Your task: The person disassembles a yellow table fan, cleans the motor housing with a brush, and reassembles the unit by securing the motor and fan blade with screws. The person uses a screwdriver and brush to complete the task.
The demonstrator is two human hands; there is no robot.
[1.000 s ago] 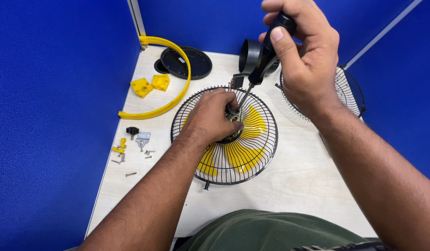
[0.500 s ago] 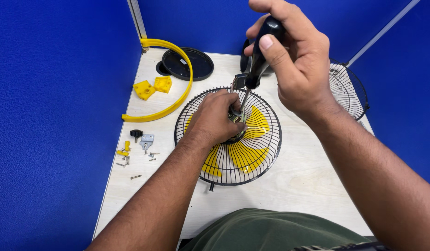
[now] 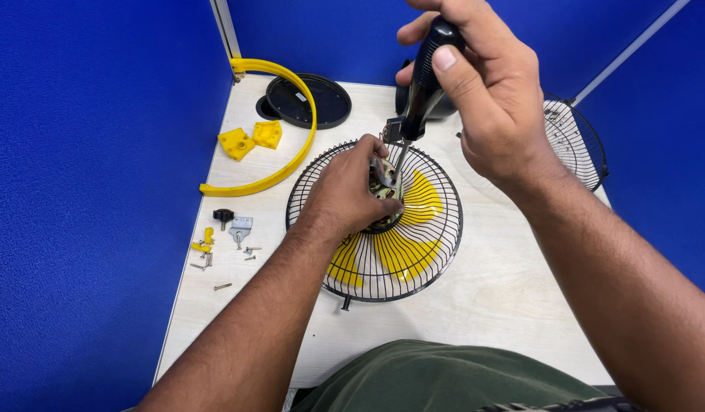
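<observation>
Fingers of the right hand point(image 3: 493, 99) were wrapped tight round the black handle of a screwdriver point(image 3: 425, 80), thumb pressed along its side; the tool stood nearly upright, tilted a little to the right at the top, its metal shaft running down to the hub of the fan. Fingers of the left hand point(image 3: 351, 187) were curled over the metal motor hub point(image 3: 384, 187) at the middle of the fan, gripping it from the left, with the screwdriver tip meeting the hub just beside the fingertips.

Item: fan assembly point(image 3: 375, 217), round black wire grille lying flat with yellow blades showing through it, at the middle of the pale wooden table point(image 3: 512, 297), directly ahead of the person.

Item: second wire grille point(image 3: 573, 141), black, at the far right of the table, partly hidden behind the right wrist.

Item: curved yellow arc piece point(image 3: 295, 126), lying far left, sweeping from the far edge round toward the fan.

Item: two small yellow blocks point(image 3: 250, 140), side by side, inside the curve of the arc.

Item: round black disc point(image 3: 308, 100), far centre-left, its left edge crossed by the arc.

Item: dark rounded part point(image 3: 404, 99), at the far edge behind the screwdriver, mostly hidden.

Item: loose hardware point(image 3: 223, 244), near left of the fan: a black knob, a small metal bracket, yellow clips and several screws, scattered close together.

Blue partition walls point(image 3: 85, 191) stood on the left, far and right sides.
</observation>
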